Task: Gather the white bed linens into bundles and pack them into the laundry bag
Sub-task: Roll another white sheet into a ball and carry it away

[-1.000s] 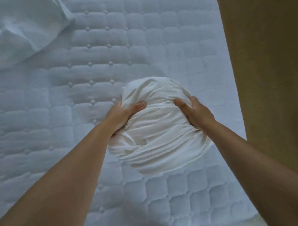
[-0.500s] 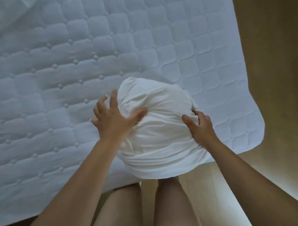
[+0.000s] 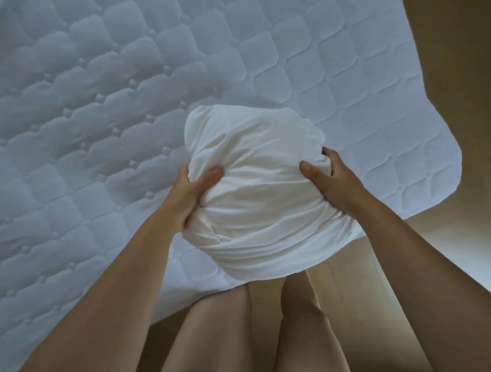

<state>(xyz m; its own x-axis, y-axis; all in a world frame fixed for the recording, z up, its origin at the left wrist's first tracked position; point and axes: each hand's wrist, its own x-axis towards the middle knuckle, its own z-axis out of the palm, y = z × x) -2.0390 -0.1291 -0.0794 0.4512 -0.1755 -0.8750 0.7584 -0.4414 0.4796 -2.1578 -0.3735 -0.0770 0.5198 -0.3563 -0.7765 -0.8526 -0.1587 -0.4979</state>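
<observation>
A round, tightly wrapped bundle of white bed linen (image 3: pixel 261 192) is held over the near corner of the bed. My left hand (image 3: pixel 190 194) grips its left side, thumb pressed on top and fingers tucked underneath. My right hand (image 3: pixel 330 181) grips the right side, with the thumb on the front and the fingers dug into the cloth behind. The bundle's lower part hangs past the mattress edge, above my legs. No laundry bag is in view.
The bare quilted mattress (image 3: pixel 106 118) fills the left and top of the view; its rounded corner (image 3: pixel 442 172) is at the right. Wooden floor (image 3: pixel 468 83) runs along the right and below. My bare legs (image 3: pixel 260 332) stand at the bed's edge.
The bundle has come toward me, from mid-mattress to the bed's corner. My left hand, spread flat on it half a second ago, now grips it. The pillow at upper left has left the view.
</observation>
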